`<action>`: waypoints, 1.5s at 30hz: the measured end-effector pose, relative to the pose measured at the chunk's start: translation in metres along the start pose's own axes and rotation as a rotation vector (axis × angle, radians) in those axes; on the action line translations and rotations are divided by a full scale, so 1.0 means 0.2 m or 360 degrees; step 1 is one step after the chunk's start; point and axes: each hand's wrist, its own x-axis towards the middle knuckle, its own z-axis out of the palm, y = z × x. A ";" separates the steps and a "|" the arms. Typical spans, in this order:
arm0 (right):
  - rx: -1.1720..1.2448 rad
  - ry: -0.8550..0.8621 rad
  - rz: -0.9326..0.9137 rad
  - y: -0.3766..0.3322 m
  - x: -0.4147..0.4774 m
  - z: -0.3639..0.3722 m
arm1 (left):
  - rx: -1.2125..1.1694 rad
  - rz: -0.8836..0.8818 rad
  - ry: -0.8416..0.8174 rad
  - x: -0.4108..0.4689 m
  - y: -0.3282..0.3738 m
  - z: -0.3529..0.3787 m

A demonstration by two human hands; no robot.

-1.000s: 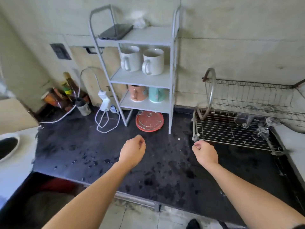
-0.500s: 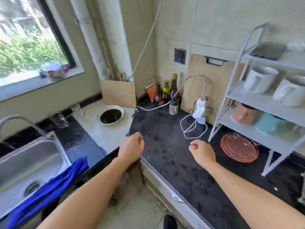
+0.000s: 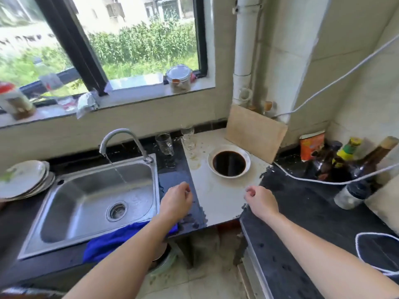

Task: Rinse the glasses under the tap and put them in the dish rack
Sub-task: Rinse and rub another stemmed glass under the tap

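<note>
Well, from the head view both my hands hang empty over the counter edge, fingers loosely curled: left hand (image 3: 177, 201) just right of the sink (image 3: 64, 212), right hand (image 3: 261, 201) over the pale slab (image 3: 218, 197). Two glasses stand at the back wall, well apart from my hands: a tumbler (image 3: 164, 143) near the tap (image 3: 121, 137) and a stemmed glass (image 3: 188, 139) just right of it. Water runs. I'd take the tumbler first, gripping low round its wall, careful not to knock its neighbour. No rack in view.
</note>
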 end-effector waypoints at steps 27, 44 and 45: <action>-0.0073 -0.0242 -0.0070 -1.04 1.46 0.79 | -0.0324 -0.0834 -0.0067 0.82 -0.90 -0.03; 0.0223 -0.1110 -0.0413 -1.66 0.94 1.30 | -0.1328 -0.1629 0.0080 0.75 -1.45 -0.10; 0.0236 -0.1148 -0.0364 -1.69 0.91 1.38 | -0.1460 -0.1672 0.0075 0.74 -1.51 -0.10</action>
